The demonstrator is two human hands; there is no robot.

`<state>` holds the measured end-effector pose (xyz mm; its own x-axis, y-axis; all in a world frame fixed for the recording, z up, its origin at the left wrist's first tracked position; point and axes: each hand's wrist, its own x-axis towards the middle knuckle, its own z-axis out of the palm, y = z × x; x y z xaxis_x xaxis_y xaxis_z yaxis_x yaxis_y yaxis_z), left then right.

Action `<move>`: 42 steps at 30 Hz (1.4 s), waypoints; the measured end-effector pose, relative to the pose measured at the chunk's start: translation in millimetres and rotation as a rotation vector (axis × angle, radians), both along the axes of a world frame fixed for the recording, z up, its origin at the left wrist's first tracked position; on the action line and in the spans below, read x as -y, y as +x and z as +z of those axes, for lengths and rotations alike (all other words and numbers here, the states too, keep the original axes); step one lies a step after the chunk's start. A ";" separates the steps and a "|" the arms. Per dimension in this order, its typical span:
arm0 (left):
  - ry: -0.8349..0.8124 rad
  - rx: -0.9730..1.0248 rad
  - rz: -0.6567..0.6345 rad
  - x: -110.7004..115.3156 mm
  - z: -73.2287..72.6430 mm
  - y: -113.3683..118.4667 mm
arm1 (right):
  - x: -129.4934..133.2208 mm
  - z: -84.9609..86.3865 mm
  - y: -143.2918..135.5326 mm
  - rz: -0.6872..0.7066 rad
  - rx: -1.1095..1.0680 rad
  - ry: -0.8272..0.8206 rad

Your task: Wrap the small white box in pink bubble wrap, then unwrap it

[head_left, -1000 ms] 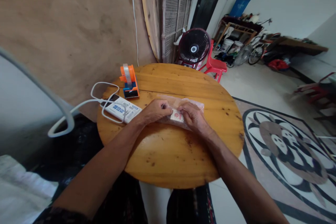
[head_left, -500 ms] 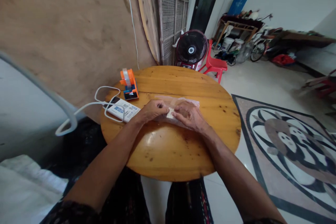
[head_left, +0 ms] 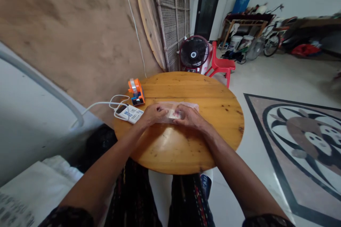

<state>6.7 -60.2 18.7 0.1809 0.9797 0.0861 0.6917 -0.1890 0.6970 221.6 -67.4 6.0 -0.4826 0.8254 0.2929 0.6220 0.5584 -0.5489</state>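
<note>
A pale, translucent plastic wrap (head_left: 166,105) lies on the round wooden table (head_left: 170,149), with a small whitish item (head_left: 173,114) at its middle. My left hand (head_left: 154,114) grips the wrap's left part, thumb and fingers curled towards each other. On the other side, my right hand (head_left: 188,116) is bent over the wrap's right part, its fingers curled around it beside the whitish item. A gap separates the two hands, and the item shows between them. What lies under the fingers is hidden.
An orange and blue tape dispenser (head_left: 136,92) stands at the table's back left. Beside my left forearm lies a white power strip (head_left: 130,113) with a looped white cable (head_left: 98,103). Behind the table are a fan (head_left: 194,54) and a red chair (head_left: 223,64).
My hands have moved slightly apart, so more of the whitish item shows between them. The whole view has shifted a little.
</note>
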 end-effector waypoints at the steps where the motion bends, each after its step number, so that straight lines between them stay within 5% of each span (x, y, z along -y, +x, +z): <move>1: 0.002 -0.026 0.021 3.4 2.1 -0.3 | -0.2 -0.6 0.1 -0.006 -0.007 -0.001; 13: -0.176 -0.122 0.190 -2.1 7.5 1.9 | -9.4 -14.1 1.2 0.056 -0.117 0.097; 26: -0.402 0.221 0.325 1.8 -2.1 9.5 | -9.4 -15.2 0.2 0.070 -0.125 0.075; 42: -0.189 0.253 0.230 2.0 8.6 41.3 | -6.5 -15.0 -0.8 0.061 -0.103 0.101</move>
<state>48.0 -62.2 27.3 -0.0495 0.9951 -0.0857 0.5033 0.0990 0.8584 220.8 -60.9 -9.0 -0.4941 0.7594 0.4233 0.5285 0.6490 -0.5473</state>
